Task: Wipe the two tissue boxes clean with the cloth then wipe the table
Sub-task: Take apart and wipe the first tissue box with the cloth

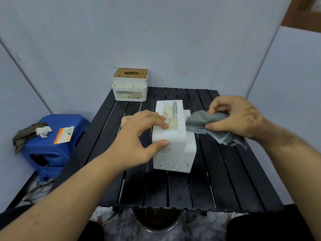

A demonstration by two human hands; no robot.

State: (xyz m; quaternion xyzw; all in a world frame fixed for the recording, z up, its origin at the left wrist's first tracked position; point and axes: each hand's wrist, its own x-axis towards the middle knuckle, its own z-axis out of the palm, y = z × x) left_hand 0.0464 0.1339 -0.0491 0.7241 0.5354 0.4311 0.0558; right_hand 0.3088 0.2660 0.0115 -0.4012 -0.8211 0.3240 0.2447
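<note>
A white speckled tissue box (173, 153) lies tipped on its side in the middle of the black slatted table (217, 180), its stained label facing up. My left hand (139, 140) grips its near left corner, thumb on the front face and fingers on top. My right hand (236, 117) holds a crumpled grey cloth (205, 122) against the box's right side. A second tissue box (130, 85) with a spotted wooden lid stands upright at the table's far left corner.
A blue plastic stool (52, 153) stands left of the table, carrying a dark rag (24, 134), a crumpled white tissue (43, 131) and an orange-and-white packet (64, 134). Pale walls close in behind and on both sides. A dark round bowl (156, 221) sits below the table's near edge.
</note>
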